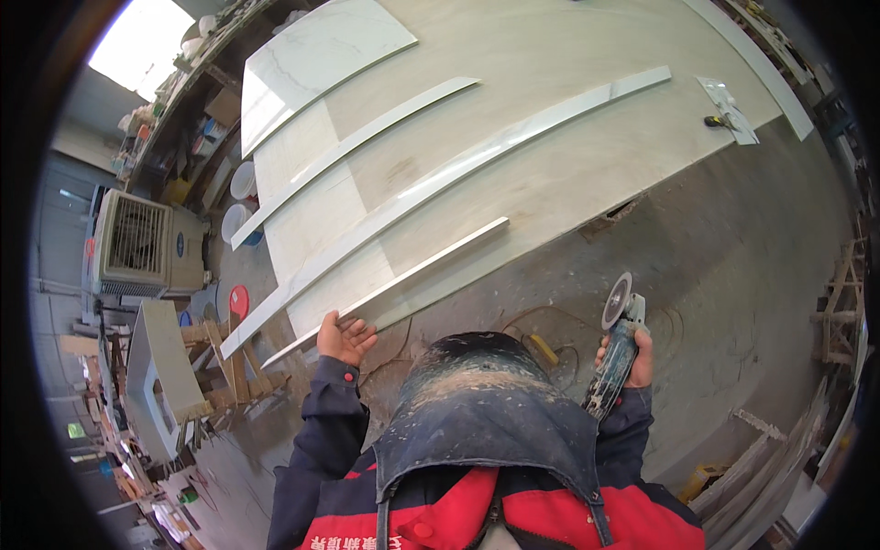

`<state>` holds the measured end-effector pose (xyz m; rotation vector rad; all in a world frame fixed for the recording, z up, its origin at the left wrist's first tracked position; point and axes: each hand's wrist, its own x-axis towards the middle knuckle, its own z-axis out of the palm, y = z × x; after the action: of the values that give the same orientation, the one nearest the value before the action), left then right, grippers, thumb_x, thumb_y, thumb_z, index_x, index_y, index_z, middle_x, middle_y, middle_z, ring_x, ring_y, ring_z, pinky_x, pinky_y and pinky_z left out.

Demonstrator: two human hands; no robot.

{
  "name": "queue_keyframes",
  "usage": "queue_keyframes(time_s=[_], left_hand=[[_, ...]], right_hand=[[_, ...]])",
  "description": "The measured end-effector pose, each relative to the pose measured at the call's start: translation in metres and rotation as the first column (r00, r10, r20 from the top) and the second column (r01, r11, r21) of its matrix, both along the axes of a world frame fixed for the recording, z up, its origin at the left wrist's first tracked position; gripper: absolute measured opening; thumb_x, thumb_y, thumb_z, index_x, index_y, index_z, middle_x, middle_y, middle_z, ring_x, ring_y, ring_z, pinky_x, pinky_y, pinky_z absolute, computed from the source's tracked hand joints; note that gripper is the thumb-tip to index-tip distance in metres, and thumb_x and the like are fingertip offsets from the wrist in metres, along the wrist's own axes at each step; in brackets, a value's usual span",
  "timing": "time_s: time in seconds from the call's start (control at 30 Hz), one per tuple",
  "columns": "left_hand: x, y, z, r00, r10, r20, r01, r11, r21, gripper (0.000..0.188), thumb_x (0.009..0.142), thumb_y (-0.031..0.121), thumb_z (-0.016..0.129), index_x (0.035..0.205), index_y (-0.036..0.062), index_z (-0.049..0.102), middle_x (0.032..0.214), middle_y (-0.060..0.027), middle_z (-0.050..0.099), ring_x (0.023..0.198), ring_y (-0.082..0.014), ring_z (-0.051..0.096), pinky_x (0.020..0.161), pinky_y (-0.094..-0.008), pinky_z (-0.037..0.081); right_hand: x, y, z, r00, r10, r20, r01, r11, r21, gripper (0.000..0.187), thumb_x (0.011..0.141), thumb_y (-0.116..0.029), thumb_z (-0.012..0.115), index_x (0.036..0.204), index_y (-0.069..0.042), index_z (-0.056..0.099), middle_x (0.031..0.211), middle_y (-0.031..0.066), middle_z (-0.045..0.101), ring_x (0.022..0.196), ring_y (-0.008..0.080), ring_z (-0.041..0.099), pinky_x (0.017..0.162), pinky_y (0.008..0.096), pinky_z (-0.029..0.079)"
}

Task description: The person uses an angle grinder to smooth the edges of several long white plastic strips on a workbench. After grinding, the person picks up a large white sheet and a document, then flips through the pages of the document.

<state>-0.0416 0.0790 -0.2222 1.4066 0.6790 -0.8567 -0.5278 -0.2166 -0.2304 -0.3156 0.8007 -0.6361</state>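
My right hand (640,360) is wrapped round the green body of an angle grinder (619,353), whose round disc (617,301) points away from me. My left hand (346,340) is at the near edge of the table, palm partly up and fingers apart. Its thumb meets a thin white strip (422,268) of stone-like slab, which lies slantwise along that edge. Beyond it lies a longer white marble-look strip (458,158), and farther off a shorter one (367,137). Whether the left fingers reach under the thin strip is hard to make out.
A large pale table (550,197) carries the strips and a white marble-look slab (321,55). At its far right lies a small piece with a black-handled tool (715,121). An air cooler (147,243) and wooden frames stand left; cables and a yellow object (544,349) are below.
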Motion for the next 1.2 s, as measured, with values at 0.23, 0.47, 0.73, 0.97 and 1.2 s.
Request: queue_keyframes(time_s=[0.23, 0.47, 0.73, 0.97, 1.2], left_hand=[[-0.017, -0.023, 0.015, 1.000, -0.001, -0.013, 0.000, 0.998, -0.068, 0.102, 0.097, 0.067, 0.055, 0.154, -0.0109, 0.024, 0.146, -0.0295, 0.047, 0.131, -0.0515, 0.052, 0.108, -0.0617, 0.045], [-0.038, -0.028, 0.047, 0.995, -0.097, 0.019, 0.098, 0.992, -0.084, 0.075, 0.096, 0.064, 0.062, 0.125, -0.0040, 0.052, 0.108, -0.0180, 0.063, 0.100, -0.0380, 0.067, 0.086, -0.0547, 0.057], [-0.027, 0.106, 0.078, 0.513, -0.599, 0.615, 0.121, 0.760, 0.639, 0.032, 0.089, 0.025, 0.080, 0.098, 0.0016, 0.060, 0.084, -0.0101, 0.064, 0.073, -0.0204, 0.065, 0.068, -0.0376, 0.056], [0.064, 0.189, 0.056, 0.350, -0.660, 0.665, 0.424, 0.745, 0.516, 0.072, 0.082, 0.013, 0.081, 0.147, 0.0083, 0.052, 0.134, -0.0128, 0.063, 0.117, -0.0258, 0.063, 0.095, -0.0355, 0.052], [0.096, 0.169, 0.046, 0.045, -0.709, 0.704, 0.733, 0.502, 0.459, 0.044, 0.085, 0.015, 0.079, 0.127, 0.0045, 0.069, 0.121, -0.0138, 0.072, 0.108, -0.0274, 0.069, 0.092, -0.0365, 0.054]], right_hand=[[-0.004, -0.007, -0.002, 0.994, 0.109, -0.006, -0.108, 0.993, 0.052, 0.060, 0.093, -0.057, 0.066, 0.122, -0.005, 0.061, 0.097, 0.0134, 0.070, 0.080, 0.0296, 0.073, 0.067, 0.0450, 0.063], [0.013, -0.003, 0.021, 0.982, 0.163, -0.093, -0.160, 0.986, 0.042, 0.062, 0.094, -0.061, 0.062, 0.119, -0.005, 0.062, 0.096, 0.0113, 0.070, 0.078, 0.0288, 0.071, 0.065, 0.0436, 0.061], [0.035, 0.030, 0.047, 0.980, 0.115, -0.162, -0.140, 0.979, -0.148, 0.063, 0.093, -0.058, 0.064, 0.124, -0.004, 0.061, 0.101, 0.0123, 0.070, 0.082, 0.0296, 0.071, 0.070, 0.0450, 0.062], [0.151, 0.140, 0.115, 0.850, 0.030, -0.525, -0.310, 0.836, -0.454, 0.066, 0.085, -0.024, 0.074, 0.142, -0.002, 0.049, 0.111, 0.0149, 0.065, 0.086, 0.0293, 0.071, 0.072, 0.0428, 0.061], [0.250, 0.235, 0.143, 0.632, -0.085, -0.770, -0.692, 0.384, -0.611, 0.080, 0.071, -0.022, 0.089, 0.139, -0.002, 0.053, 0.128, 0.0121, 0.063, 0.117, 0.0219, 0.060, 0.103, 0.0377, 0.047]])
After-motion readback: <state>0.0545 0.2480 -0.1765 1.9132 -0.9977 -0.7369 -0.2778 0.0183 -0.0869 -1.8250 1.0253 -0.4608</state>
